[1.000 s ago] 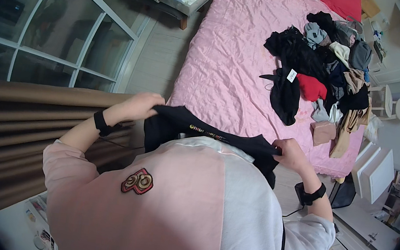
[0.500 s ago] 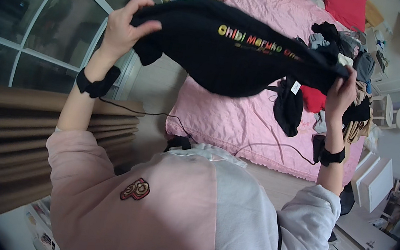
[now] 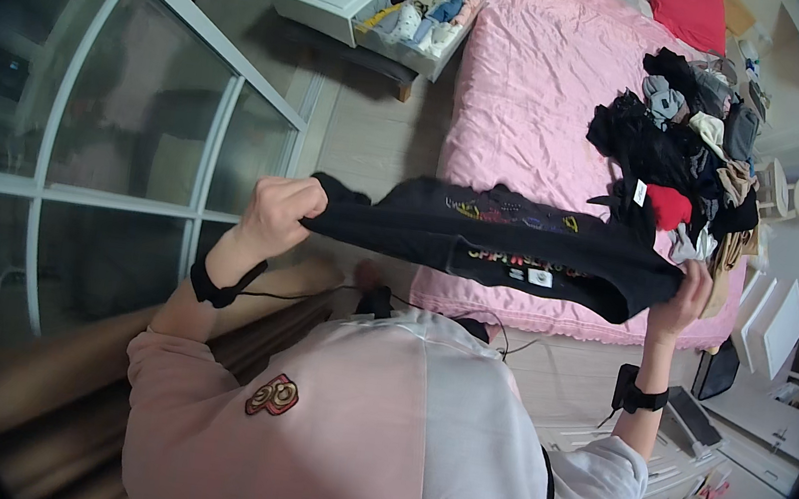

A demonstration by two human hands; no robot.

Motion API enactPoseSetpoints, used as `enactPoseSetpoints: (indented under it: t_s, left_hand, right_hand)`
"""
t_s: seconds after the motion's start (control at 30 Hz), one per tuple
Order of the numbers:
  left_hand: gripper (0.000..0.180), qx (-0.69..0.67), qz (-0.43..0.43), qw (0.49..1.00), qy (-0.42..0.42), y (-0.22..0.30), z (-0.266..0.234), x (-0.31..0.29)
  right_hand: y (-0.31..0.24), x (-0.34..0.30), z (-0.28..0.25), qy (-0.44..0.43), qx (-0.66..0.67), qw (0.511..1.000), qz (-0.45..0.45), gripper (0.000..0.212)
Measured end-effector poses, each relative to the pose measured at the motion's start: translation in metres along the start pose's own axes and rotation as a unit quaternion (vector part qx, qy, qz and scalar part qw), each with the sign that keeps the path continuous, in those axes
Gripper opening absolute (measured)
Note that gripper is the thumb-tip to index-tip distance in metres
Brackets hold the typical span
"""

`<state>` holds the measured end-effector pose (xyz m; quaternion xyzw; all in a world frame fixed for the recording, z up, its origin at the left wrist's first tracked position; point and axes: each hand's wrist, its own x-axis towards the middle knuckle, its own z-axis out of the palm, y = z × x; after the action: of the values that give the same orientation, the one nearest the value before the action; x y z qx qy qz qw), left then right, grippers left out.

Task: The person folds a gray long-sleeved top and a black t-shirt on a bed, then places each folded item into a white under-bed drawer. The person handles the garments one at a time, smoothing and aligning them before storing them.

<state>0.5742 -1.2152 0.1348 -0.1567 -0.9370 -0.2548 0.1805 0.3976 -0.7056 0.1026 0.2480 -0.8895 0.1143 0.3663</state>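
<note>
Fingers [image 3: 305, 199] of my left hand [image 3: 272, 218] are clenched on one end of a black garment [image 3: 512, 239], and those of my right hand [image 3: 680, 302] grasp its other end. I hold it stretched in front of my chest, partly across my view of the near part of the bed. Multicoloured lettering shows on it in two places, and a white label [image 3: 540, 278] lies right of its middle. I cannot tell whether its lower folds touch anything.

Each of my wrists wears a black strap, and I have on a pink and grey sweatshirt [image 3: 344, 444]. Ahead, a pink bedspread [image 3: 521, 94] covers the bed; a heap of clothes [image 3: 669, 154], mostly black and grey, lies along its right side, with a red bundle [image 3: 670, 208] near the close end. Up on the left, an open drawer [image 3: 424, 26] holds clothing, beside a glass-panelled door [image 3: 131, 103].
</note>
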Motion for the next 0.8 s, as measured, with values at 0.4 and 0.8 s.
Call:
enactPoseSetpoints:
  t_s: [0.4,0.8]
  left_hand:
    - [0.039,-0.148,-0.068,0.987,0.017,-0.084,-0.059,0.031]
    - [0.015,-0.152,-0.064,0.974,0.156,-0.181,-0.036,0.151]
  right_hand:
    - [-0.065,0.031,0.005,0.012,-0.005,0.988,0.151,0.032]
    - [-0.015,0.094,0.069,0.251,0.274,0.875,0.31,0.017]
